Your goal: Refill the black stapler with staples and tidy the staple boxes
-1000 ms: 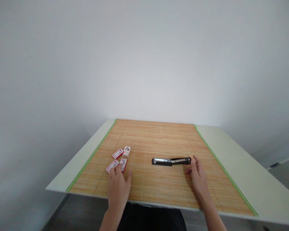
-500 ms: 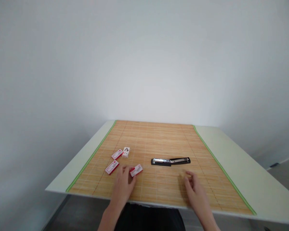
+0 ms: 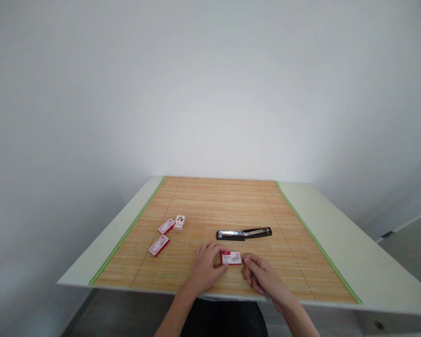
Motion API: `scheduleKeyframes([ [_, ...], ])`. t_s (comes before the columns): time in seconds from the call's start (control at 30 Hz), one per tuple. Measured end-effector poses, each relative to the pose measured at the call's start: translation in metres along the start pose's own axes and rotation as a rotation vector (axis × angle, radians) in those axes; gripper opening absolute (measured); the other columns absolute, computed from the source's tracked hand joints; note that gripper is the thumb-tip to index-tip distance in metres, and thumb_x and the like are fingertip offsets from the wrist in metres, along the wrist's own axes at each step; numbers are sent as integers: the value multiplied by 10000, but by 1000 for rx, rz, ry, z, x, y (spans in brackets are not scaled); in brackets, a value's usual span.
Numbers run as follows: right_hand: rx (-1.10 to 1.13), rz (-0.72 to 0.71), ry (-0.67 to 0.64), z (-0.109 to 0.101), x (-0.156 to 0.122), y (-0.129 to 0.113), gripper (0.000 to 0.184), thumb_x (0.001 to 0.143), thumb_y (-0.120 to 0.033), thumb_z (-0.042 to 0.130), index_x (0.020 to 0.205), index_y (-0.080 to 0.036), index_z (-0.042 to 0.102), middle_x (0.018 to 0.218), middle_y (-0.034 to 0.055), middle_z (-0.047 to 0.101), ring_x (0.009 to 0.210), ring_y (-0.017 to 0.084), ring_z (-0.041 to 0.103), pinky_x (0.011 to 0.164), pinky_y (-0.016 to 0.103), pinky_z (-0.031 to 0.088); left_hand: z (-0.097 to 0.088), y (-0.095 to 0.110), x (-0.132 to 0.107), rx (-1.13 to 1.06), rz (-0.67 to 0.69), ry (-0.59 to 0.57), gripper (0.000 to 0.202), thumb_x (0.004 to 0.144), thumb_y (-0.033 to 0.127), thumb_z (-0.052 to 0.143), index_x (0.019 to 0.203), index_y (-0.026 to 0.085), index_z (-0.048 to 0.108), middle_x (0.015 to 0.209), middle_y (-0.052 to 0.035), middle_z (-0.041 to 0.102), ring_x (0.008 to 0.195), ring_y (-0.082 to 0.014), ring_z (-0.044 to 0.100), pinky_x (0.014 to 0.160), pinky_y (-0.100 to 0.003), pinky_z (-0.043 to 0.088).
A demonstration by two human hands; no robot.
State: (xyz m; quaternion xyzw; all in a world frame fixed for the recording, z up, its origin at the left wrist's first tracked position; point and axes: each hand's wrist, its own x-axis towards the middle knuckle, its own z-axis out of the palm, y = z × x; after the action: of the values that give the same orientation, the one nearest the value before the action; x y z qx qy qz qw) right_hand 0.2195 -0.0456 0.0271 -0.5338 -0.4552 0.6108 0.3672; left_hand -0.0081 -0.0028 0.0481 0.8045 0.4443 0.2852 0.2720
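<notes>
Between my two hands is a small red-and-white staples box, its printed face toward me. My left hand grips its left end, thumb at the near edge and fingers at the far edge. My right hand is closed, with thumb and forefinger at the box's right end; whether they pinch it or only touch it is hard to tell. Just beyond the box, a black stapler lies opened out flat, its metal magazine showing.
At the left lie two more red-and-white boxes, one nearer and one farther, beside a small white box. A bamboo mat with green edging covers the middle of the white table. A wall stands behind.
My left hand has carried the staples box rightward to in front of the stapler. My right hand has come left to meet the box's right end. The view has shifted slightly.
</notes>
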Motion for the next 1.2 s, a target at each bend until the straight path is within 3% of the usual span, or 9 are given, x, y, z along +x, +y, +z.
scheduleKeyframes([
  [0.13, -61, 47, -26, -4, 6, -4, 544, 863, -750, 509, 935, -212, 546, 546, -92, 511, 317, 44, 236, 350, 217, 110, 2, -1, 1, -8, -9, -19, 366, 813, 295, 760, 1166, 354, 687, 1192, 23, 699, 1152, -259, 555, 1011, -408, 402],
  [0.23, -221, -36, 62, -11, 9, -6, 506, 876, -707, 560, 918, -202, 564, 558, -91, 469, 407, 68, 330, 408, 218, 216, 3, -5, 1, -28, -6, -32, 458, 774, 342, 815, 1209, 363, 672, 1220, 18, 688, 1163, -270, 542, 1019, -409, 397],
  [0.33, -425, -185, 102, -13, 9, -12, 516, 840, -551, 716, 1198, -204, 582, 628, -84, 497, 560, 113, 475, 532, 228, 335, 1, -12, -3, -26, -21, 6, 581, 728, 394, 854, 1262, 336, 632, 1276, -17, 642, 1190, -287, 520, 1023, -413, 397],
  [0.4, -561, -233, 55, -12, 8, -17, 582, 831, -452, 748, 1333, -233, 553, 670, -72, 536, 620, 137, 524, 581, 243, 358, -1, -16, -5, 4, -33, 21, 506, 745, 415, 840, 1205, 318, 654, 1241, -30, 634, 1178, -293, 520, 1013, -415, 400],
  [0.53, -773, -285, 48, -14, 5, -26, 335, 865, -353, 703, 1188, -274, 663, 692, -59, 564, 645, 144, 546, 595, 254, 334, -6, -20, -8, 41, -34, -1, 331, 809, 423, 791, 1106, 319, 690, 1161, -22, 632, 1138, -277, 534, 978, -396, 410],
  [0.77, -866, -268, 77, -35, -4, -28, 320, 876, -357, 695, 1188, -294, 670, 710, -57, 597, 662, 153, 582, 606, 245, 350, -11, -22, -9, 44, -47, -14, 327, 801, 413, 798, 1100, 328, 696, 1181, -11, 629, 1136, -267, 539, 967, -384, 413],
  [0.93, -931, -313, 107, -17, -3, -49, 325, 899, -404, 679, 1209, -304, 691, 753, -31, 678, 691, 169, 627, 622, 249, 369, -9, -23, -10, 52, -46, -3, 339, 788, 410, 803, 1102, 331, 701, 1175, -12, 632, 1129, -269, 544, 958, -387, 418],
  [1.03, -1110, -373, 11, 1, 5, -70, 196, 945, -365, 612, 1065, -322, 762, 824, -9, 748, 768, 185, 670, 670, 259, 386, -9, -23, -10, 43, -28, 6, 337, 795, 408, 799, 1110, 333, 703, 1174, -16, 633, 1139, -269, 541, 971, -393, 415],
  [1.2, -1444, -371, -152, 19, 22, -94, 190, 872, -290, 666, 1000, -318, 803, 912, 35, 796, 874, 235, 717, 733, 284, 424, -9, -23, -11, 37, -25, 27, 353, 778, 407, 825, 1102, 338, 702, 1156, -10, 635, 1135, -262, 546, 972, -391, 411],
])
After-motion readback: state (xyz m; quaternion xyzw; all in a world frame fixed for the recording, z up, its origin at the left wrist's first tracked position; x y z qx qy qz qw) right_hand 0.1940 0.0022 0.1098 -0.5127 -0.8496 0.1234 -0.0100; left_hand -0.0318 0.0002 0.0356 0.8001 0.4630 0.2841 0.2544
